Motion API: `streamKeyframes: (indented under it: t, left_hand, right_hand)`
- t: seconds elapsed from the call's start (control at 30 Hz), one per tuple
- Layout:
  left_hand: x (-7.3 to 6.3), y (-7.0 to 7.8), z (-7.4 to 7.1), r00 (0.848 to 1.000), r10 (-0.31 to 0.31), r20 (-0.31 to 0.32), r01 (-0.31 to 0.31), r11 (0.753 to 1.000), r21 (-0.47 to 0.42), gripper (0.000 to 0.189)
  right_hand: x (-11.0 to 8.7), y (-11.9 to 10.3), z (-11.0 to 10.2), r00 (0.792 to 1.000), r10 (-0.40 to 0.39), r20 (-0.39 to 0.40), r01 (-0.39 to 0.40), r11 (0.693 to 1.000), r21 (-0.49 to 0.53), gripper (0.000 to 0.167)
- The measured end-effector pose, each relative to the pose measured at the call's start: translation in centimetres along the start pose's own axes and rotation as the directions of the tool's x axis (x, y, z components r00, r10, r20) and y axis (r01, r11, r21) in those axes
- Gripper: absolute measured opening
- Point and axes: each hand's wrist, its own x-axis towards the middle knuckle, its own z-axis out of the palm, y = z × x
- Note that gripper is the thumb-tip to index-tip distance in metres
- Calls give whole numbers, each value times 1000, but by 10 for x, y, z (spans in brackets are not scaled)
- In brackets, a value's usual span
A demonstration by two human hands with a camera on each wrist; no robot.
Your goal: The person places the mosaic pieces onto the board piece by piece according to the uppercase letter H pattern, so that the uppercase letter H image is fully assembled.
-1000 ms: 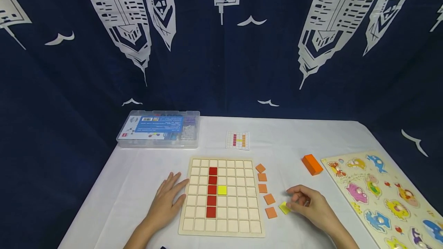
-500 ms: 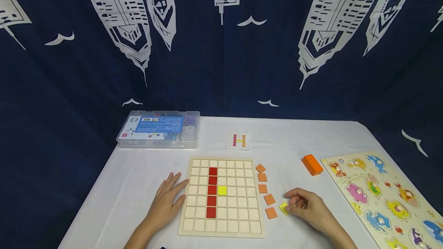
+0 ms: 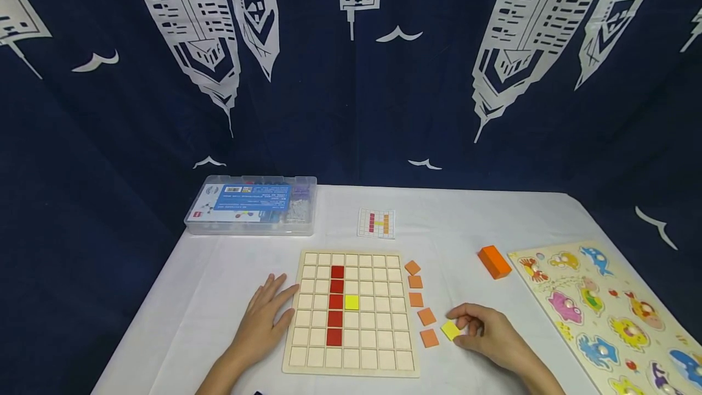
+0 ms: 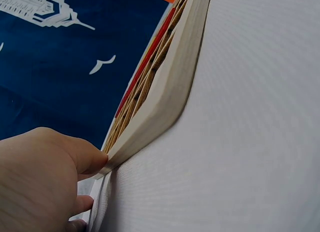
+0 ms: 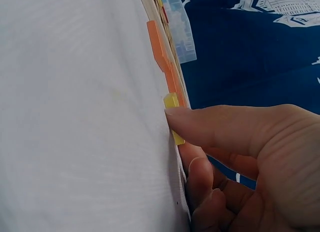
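Note:
My left hand [image 3: 263,322] lies with fingers spread on the tablecloth, thumb and index fingertip at the left edge of the wooden grid board [image 3: 378,366]. In the left wrist view, the thumb [image 4: 90,157] meets the board's side. Five-cell red tiles [image 3: 336,302] form a column in the board, with one yellow tile [image 3: 351,302] beside it. Right of the board, my right hand [image 3: 490,334] pinches a second yellow tile [image 3: 451,330] by its edges between thumb and index finger, down at the table. Several orange tiles [image 3: 426,316] lie between that hand and the board.
Behind the board lies a small pattern card [image 3: 376,223]. A clear plastic case [image 3: 250,206] stands at the back left. An orange block [image 3: 495,262] and an animal puzzle board [image 3: 609,316] are on the right. A dark blue curtain [image 3: 351,108] hangs behind the table.
My right hand has shifted slightly left and toward the near edge, its index finger now on the tile's far side. The yellow tile's angle has changed a little. The left hand stays put.

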Motion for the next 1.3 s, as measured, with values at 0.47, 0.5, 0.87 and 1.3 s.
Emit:
streamKeyframes:
  t: [0.47,0.5,0.87,1.3]
  left_hand:
    - [0,0,0,1000,-6,7,6,1000,1,43]
    - [0,0,0,1000,-7,8,7,1000,0,44]
    - [0,0,0,1000,-8,7,8,1000,-1,44]
    - [0,1,-2,1000,-9,8,9,1000,-9,44]
  right_hand:
    - [0,-3,3,998,10,-56,-16,993,-120,22]
    - [0,-3,3,998,13,-67,-21,991,-130,22]
    - [16,-21,0,977,8,-213,-46,983,-178,21]
    - [48,-58,22,992,-18,-128,1,991,-135,20]
